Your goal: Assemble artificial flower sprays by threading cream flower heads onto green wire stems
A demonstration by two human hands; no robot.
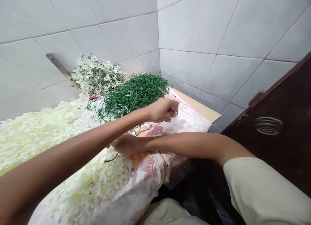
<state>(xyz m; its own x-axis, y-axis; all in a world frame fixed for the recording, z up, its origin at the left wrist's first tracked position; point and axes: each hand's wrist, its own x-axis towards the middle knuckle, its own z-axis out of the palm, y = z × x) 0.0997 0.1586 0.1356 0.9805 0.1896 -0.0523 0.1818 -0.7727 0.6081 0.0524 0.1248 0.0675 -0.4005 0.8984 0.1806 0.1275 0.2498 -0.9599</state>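
Note:
My left hand [165, 109] is closed with its fingertips pinched together, over the flowered cloth [194, 121] just right of a heap of green plastic stems [138, 90]. Whatever it may hold is too small to make out. My right hand [125, 143] reaches across under my left forearm, which hides most of its fingers. It is low over the near edge of a wide spread of cream-white artificial blossoms [97, 179]. A short dark green stem [111, 158] lies just below it. My forearms cross.
A bunch of white artificial flowers on stems [97, 74] stands behind, by the tiled wall [136, 34]. A metal strip [60, 69] leans there. A tan board [201, 105] sticks out beneath the cloth. To the right is a dark brown door [279, 137] with a round fitting.

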